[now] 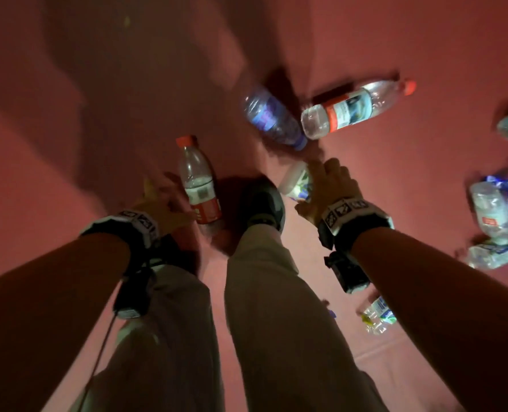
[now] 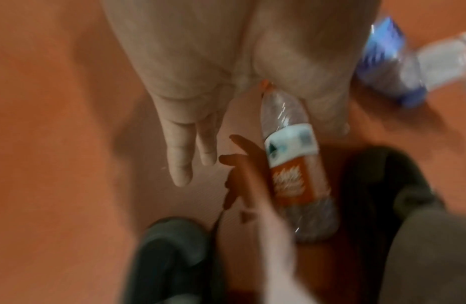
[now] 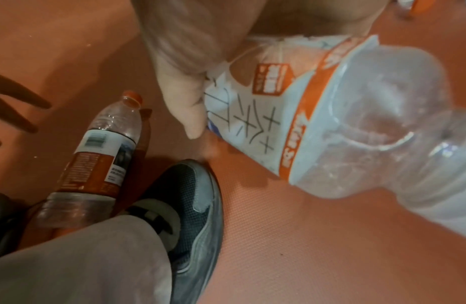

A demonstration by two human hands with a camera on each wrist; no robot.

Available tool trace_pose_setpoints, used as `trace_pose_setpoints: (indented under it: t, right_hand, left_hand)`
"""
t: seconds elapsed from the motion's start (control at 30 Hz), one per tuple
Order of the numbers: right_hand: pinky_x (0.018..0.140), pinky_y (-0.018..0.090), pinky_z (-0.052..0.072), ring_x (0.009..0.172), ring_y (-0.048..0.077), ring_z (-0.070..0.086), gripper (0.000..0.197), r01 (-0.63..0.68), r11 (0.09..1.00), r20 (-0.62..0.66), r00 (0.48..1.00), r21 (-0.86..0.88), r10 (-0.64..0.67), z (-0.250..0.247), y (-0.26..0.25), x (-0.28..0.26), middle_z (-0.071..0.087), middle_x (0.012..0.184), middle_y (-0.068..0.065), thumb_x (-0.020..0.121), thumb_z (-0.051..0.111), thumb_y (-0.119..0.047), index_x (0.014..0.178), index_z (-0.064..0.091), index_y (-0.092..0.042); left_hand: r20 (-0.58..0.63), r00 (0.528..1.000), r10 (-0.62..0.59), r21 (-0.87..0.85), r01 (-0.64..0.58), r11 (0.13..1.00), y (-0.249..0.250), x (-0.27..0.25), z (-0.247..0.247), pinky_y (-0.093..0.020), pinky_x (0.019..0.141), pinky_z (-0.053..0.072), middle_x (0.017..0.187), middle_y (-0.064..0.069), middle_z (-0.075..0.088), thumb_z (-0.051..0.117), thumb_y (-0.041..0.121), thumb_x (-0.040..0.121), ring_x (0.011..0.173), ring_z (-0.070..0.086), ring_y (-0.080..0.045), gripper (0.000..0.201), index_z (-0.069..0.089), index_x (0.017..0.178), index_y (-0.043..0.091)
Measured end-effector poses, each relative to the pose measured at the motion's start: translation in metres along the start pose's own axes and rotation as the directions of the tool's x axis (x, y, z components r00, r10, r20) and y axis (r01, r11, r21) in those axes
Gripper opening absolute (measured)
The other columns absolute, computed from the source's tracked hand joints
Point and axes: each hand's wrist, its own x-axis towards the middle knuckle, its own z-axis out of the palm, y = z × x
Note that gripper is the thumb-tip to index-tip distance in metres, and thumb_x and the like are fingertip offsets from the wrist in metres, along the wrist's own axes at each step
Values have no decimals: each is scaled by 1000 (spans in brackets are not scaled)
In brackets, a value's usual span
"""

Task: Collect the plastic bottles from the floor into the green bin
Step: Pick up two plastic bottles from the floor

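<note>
A clear bottle with a red label and red cap (image 1: 199, 185) lies on the red floor by my shoe. My left hand (image 1: 161, 198) hovers just left of and over it, and its straight fingers (image 2: 180, 156) are spread and hold nothing. That bottle (image 2: 291, 156) sits under the palm in the left wrist view. My right hand (image 1: 327, 183) grips a clear bottle with a white and orange label (image 3: 330, 123) above the floor, its fingers (image 3: 186, 107) curled round the label. The green bin is out of view.
A blue-labelled bottle (image 1: 271, 118) and a large red-capped bottle (image 1: 354, 106) lie ahead on the floor. Several more bottles are heaped at the right (image 1: 498, 212), and one lies near my right forearm (image 1: 377, 314). My dark shoe (image 1: 265, 204) stands between my hands.
</note>
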Motion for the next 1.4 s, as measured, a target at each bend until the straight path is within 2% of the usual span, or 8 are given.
trace_pose_setpoints:
  t: [0.1, 0.17, 0.43, 0.63, 0.8, 0.93, 1.17, 1.4]
  right_hand:
    - [97, 44, 43, 121, 33, 43, 101, -73, 996, -3, 997, 61, 73, -8, 24, 5, 40, 134, 10, 73, 81, -46, 150, 22, -19]
    - [98, 44, 43, 120, 31, 46, 97, -104, 990, -32, 994, 94, 107, -10, 36, 15, 43, 134, 9, 75, 78, -50, 150, 26, -18]
    - [94, 41, 45, 114, 32, 53, 91, -100, 958, -56, 991, 267, 119, 7, 38, 25, 50, 128, 9, 74, 76, -54, 146, 31, -22]
    - [104, 48, 40, 129, 37, 44, 95, -129, 912, -34, 987, 391, 154, -9, 6, -107, 37, 146, 12, 85, 61, -63, 156, 11, -25]
    - [103, 41, 41, 129, 35, 45, 90, -176, 822, -170, 935, 541, 312, -114, -1, -292, 36, 149, 11, 89, 53, -62, 156, 12, -19]
    - [107, 41, 39, 135, 30, 41, 94, -147, 737, -347, 810, 660, 473, -253, 51, -454, 31, 154, 6, 84, 57, -66, 155, 12, -24]
    - [98, 40, 46, 123, 26, 48, 85, -26, 664, -629, 298, 747, 718, -413, 159, -719, 45, 137, 1, 80, 60, -63, 147, 24, -25]
    - [94, 40, 47, 117, 25, 51, 79, -31, 610, -603, 122, 792, 789, -426, 250, -793, 48, 130, 0, 81, 62, -62, 143, 29, -24]
  left_hand:
    - [-46, 994, -102, -224, 89, 971, 50, -9, -8, -38, 100, 42, 128, -1, 48, 79, 34, 80, 112, 54, -23, 121, -14, 153, 11]
    - [-7, 997, -83, -170, 81, 982, 71, 9, -6, -38, 103, 41, 145, -9, 45, 78, 30, 80, 120, 52, -25, 103, 10, 155, 10]
    - [-250, 964, -88, -37, 81, 996, 104, 20, 42, -47, 114, 28, 156, -27, 18, 72, 28, 85, 141, 29, -42, 109, -10, 153, 5]
    - [-201, 971, 130, 92, -113, 989, 94, -106, -9, -42, 99, 47, 136, -8, 53, 75, 48, 52, 121, 54, -34, 110, 24, 144, 15]
    - [-329, 871, 366, 245, -296, 923, 126, -320, -101, -34, 98, 48, 135, -9, 56, 72, 47, 65, 120, 57, -30, 91, 38, 142, 13]
    - [-429, 661, 615, 318, -527, 788, 210, -547, -164, -34, 92, 48, 124, -13, 62, 79, 33, 76, 111, 61, -33, 71, 42, 132, 11]
    - [-360, 45, 932, 527, -815, 243, 338, -894, -149, -31, 89, 48, 114, -4, 65, 80, 44, 73, 104, 63, -28, 70, 43, 127, 21]
    - [-256, -133, 957, 613, -788, 55, 420, -1005, -94, -31, 83, 49, 104, 2, 65, 79, 42, 73, 95, 64, -23, 60, 44, 118, 25]
